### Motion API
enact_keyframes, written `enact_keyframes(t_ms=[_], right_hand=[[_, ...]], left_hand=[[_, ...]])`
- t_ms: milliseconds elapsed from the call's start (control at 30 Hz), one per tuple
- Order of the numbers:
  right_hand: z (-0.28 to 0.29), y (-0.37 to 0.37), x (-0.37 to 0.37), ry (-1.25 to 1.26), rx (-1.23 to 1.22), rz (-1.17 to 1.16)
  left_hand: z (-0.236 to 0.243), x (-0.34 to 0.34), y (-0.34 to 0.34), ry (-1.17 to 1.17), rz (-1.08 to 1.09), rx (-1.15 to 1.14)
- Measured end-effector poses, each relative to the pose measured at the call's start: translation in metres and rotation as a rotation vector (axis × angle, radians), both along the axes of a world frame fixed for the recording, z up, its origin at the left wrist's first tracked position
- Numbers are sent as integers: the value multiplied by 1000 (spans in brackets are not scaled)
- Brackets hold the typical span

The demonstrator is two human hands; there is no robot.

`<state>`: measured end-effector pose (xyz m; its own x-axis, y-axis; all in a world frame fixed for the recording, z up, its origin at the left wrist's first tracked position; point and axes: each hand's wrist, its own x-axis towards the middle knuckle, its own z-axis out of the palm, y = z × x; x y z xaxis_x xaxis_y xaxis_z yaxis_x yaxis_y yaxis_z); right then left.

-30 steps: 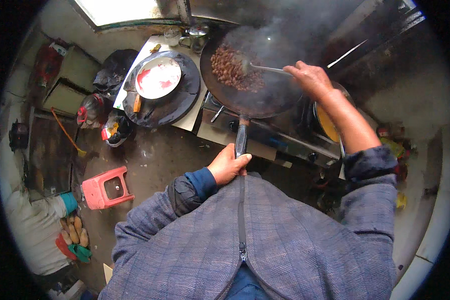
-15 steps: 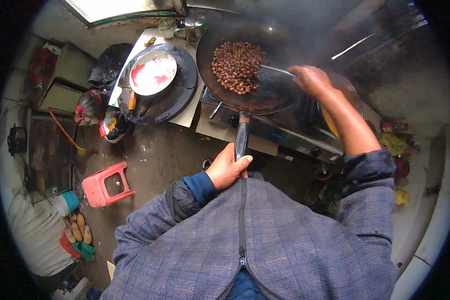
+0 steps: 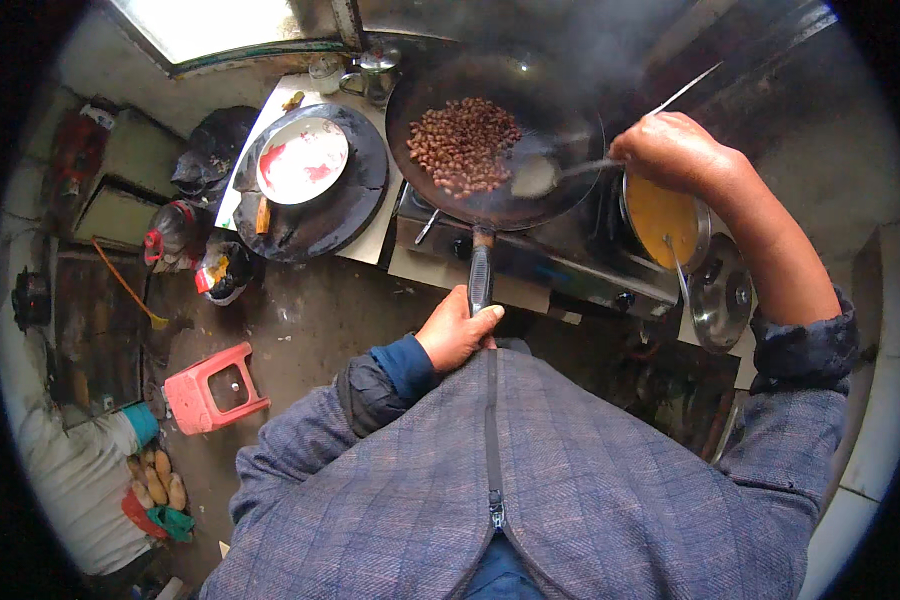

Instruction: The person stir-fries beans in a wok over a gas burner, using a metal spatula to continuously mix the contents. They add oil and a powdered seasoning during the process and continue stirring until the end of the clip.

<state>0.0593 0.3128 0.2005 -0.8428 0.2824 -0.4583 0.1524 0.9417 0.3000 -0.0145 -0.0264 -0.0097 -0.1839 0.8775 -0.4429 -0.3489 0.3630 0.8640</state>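
Note:
My left hand is closed round the black handle of a dark wok on a steel gas stove. My right hand grips the metal shaft of a spatula, whose broad head rests inside the wok, right of a pile of small reddish-brown nut-like or bean-like pieces. Smoke hangs over the wok. Beside my right forearm stands a pot of yellow contents, with a metal utensil in it, and a glass lid.
Left of the stove, a white plate with red residue sits on a dark round board beside a wooden-handled knife. A steel pitcher stands behind. Bags and a pink stool are at lower left.
My right hand has moved right and up, drawing the spatula head from the pile toward the wok's right side. The pot and lid show more. My left hand stays on the handle.

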Motion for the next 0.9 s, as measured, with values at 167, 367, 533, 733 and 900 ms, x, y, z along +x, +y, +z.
enact_keyframes(t_ms=[167,367,533,733,900], right_hand=[[-56,-30,-20,23,-353,-60],[-134,-17,-53,396,-271,-303],[-59,25,-10,270,-236,-198],[-27,25,14,-42,20,-238],[-147,30,-19,306,19,-307]], left_hand=[[3,2,-1,6,5,-34],[7,-1,0,8,-19,-59],[4,1,1,2,-5,-84],[3,-1,2,37,-23,-63],[6,1,-1,0,8,-62]])
